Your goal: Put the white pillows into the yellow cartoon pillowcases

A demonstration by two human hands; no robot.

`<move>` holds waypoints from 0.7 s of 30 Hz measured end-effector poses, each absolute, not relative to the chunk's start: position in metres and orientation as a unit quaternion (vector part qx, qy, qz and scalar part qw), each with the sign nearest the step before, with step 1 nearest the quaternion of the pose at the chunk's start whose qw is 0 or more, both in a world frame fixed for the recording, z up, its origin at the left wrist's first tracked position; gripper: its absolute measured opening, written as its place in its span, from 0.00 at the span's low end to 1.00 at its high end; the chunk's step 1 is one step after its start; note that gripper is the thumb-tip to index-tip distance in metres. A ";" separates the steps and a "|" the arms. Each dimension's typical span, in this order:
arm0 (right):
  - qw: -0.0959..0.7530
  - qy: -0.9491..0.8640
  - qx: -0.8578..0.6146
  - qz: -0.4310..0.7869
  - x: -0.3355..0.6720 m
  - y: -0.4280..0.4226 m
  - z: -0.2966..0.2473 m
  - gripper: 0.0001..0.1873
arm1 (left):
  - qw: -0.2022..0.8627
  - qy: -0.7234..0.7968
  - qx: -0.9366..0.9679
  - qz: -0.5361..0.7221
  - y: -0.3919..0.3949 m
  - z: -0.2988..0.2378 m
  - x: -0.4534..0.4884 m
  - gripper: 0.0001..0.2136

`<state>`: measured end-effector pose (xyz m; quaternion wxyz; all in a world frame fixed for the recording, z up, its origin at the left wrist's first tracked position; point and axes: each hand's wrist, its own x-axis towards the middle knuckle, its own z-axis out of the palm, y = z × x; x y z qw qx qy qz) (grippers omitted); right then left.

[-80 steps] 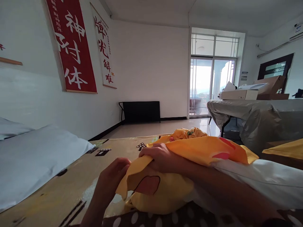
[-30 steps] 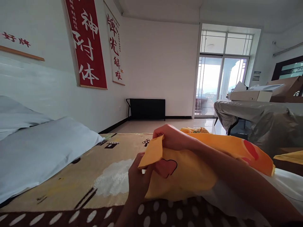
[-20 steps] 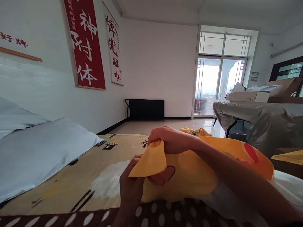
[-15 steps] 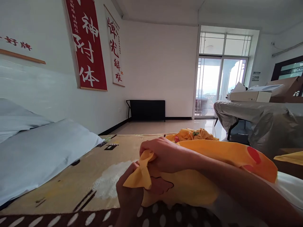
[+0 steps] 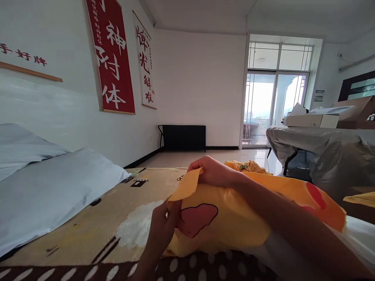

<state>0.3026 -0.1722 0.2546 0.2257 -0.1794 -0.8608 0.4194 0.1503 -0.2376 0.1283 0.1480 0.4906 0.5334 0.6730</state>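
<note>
A yellow pillowcase [image 5: 228,218] with a pink, black-outlined print lies in front of me, its near part bulging. My left hand [image 5: 164,222] pinches the left end of its edge, thumb and fingers pressed together. Farther up and to the right, my right hand [image 5: 212,171] is closed on the same edge, most of its fingers hidden behind the cloth. Between the two hands the edge stands up as a flat strip. More orange cloth with a red print [image 5: 310,199] lies beyond my right forearm, and something white [image 5: 359,234] shows beside it.
Beneath is a beige patterned blanket [image 5: 88,230] with a brown dotted border. Grey-white pillows [image 5: 64,187] lie at the left. A bunched orange cloth [image 5: 252,167] rests at the far edge. A plastic-covered table [image 5: 328,140] with boxes stands at the right.
The bunched, twisted edge between my hands has opened into a flat strip. My right hand has moved up and right, my left slightly right, showing more of the pink print.
</note>
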 end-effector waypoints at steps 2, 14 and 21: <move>0.256 -0.870 -0.174 0.384 0.301 -0.172 0.254 0.08 | 0.119 0.489 0.511 0.697 -0.244 0.135 0.145 0.14; 0.248 -0.955 -0.122 0.107 0.291 -0.194 0.244 0.04 | 0.274 0.440 0.462 0.719 -0.270 0.151 0.155 0.20; 0.456 -0.868 -0.156 -0.122 0.288 -0.197 0.236 0.14 | 0.425 0.409 0.344 0.731 -0.251 0.138 0.144 0.15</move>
